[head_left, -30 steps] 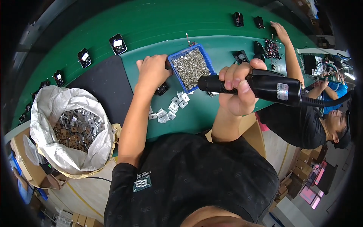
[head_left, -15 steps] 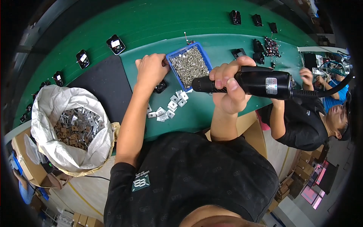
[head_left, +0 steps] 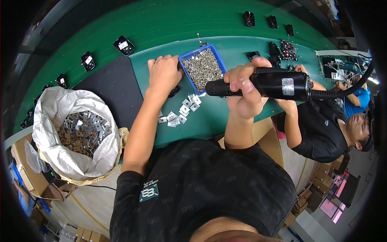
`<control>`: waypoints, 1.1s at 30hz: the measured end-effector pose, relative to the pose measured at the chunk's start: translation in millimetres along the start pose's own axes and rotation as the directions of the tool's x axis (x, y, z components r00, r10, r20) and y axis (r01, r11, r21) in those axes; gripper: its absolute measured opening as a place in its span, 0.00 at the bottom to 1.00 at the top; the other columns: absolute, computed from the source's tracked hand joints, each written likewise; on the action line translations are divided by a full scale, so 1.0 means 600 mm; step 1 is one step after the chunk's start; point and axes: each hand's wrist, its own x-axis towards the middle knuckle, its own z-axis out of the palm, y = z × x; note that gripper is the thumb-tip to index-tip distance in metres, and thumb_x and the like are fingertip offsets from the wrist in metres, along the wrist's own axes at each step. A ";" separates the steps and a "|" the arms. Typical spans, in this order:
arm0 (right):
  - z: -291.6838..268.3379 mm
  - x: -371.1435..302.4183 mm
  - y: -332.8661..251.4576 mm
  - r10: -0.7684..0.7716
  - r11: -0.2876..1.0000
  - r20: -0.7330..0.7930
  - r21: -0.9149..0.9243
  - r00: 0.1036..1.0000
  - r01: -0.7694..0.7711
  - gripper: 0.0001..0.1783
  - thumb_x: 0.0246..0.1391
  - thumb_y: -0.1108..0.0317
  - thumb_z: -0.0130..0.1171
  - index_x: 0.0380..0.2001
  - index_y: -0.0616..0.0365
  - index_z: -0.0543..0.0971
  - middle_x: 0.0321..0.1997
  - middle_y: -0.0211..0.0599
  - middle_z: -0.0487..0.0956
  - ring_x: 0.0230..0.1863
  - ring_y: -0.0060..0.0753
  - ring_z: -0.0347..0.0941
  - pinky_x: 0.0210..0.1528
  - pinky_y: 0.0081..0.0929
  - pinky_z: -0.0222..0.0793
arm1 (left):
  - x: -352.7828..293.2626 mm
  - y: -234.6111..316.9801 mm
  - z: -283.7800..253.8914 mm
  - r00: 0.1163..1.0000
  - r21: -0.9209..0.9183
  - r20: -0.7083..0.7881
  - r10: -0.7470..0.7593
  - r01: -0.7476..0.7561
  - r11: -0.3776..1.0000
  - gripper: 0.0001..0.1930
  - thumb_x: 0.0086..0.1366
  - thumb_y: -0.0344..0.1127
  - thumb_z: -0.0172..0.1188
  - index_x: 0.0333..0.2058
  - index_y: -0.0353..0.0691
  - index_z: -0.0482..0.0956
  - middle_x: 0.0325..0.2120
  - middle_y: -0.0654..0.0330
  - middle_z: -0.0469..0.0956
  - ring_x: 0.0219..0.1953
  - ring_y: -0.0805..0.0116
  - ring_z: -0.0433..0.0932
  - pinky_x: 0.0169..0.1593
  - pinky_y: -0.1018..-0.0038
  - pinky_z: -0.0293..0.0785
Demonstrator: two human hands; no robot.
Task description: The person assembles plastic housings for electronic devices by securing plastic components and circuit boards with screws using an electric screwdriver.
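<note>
My right hand [head_left: 246, 86] is wrapped round a black electric screwdriver [head_left: 272, 84], held level above the bench with its nose to the left. A blue tray [head_left: 221, 58] full of small silver screws [head_left: 201, 68] stands beneath and beyond that nose. At the tray's left side my left hand [head_left: 164, 72] is closed, back upward, its fingertips hidden. Part of a black housing [head_left: 174, 91] shows beside my left wrist; whether my fingers grip anything is hidden. Several square metal plates with holes [head_left: 184, 109] lie loose on the green bench below the tray.
A white sack [head_left: 48, 133] of metal clips stands at the left, beside a black mat [head_left: 115, 86]. Black housings [head_left: 123, 45] sit along the far green strip. Wired parts [head_left: 288, 50] lie at the far right. A co-worker [head_left: 318, 133] stands on the right; the screwdriver's cable [head_left: 354, 94] runs there.
My left hand has shifted slightly right, covering more of the black housing. The screwdriver stays almost still. The co-worker's raised hand has moved left, toward the bench parts.
</note>
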 end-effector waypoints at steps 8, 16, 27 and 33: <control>-0.002 -0.001 -0.006 -0.012 1.000 0.006 -0.015 1.000 0.012 0.27 0.45 0.75 0.61 0.49 0.66 0.64 0.21 0.35 0.71 0.20 0.26 0.67 0.31 0.31 0.72 | -0.019 -0.001 -0.037 0.987 -0.278 -0.160 -0.003 -0.043 0.960 0.05 0.50 0.29 0.60 0.29 0.38 0.78 0.25 0.55 0.79 0.31 0.57 0.78 0.36 0.63 0.68; 0.003 -0.003 -0.007 0.001 0.999 0.064 -0.039 0.998 0.001 0.28 0.46 0.74 0.61 0.50 0.65 0.63 0.22 0.32 0.70 0.21 0.27 0.67 0.31 0.32 0.72 | -0.113 -0.005 -0.081 0.980 -0.698 -0.199 0.003 -0.144 0.702 0.05 0.50 0.23 0.62 0.28 0.35 0.79 0.25 0.61 0.80 0.24 0.76 0.73 0.30 0.80 0.71; 0.039 -0.009 -0.014 0.078 0.986 0.245 0.124 0.966 -0.111 0.31 0.48 0.70 0.59 0.55 0.55 0.60 0.24 0.28 0.68 0.23 0.25 0.66 0.33 0.31 0.68 | -0.167 -0.001 -0.049 0.980 -0.820 -0.188 0.070 -0.196 0.538 0.15 0.54 0.21 0.63 0.42 0.29 0.79 0.32 0.53 0.84 0.35 0.69 0.83 0.41 0.78 0.77; 0.053 -0.014 -0.007 0.098 0.983 0.299 0.117 0.949 -0.139 0.31 0.48 0.70 0.59 0.55 0.54 0.60 0.24 0.28 0.68 0.23 0.25 0.66 0.33 0.30 0.68 | -0.164 -0.007 -0.053 0.954 -0.764 -0.272 0.123 -0.292 0.575 0.18 0.53 0.21 0.64 0.45 0.31 0.78 0.32 0.55 0.84 0.35 0.68 0.83 0.41 0.75 0.77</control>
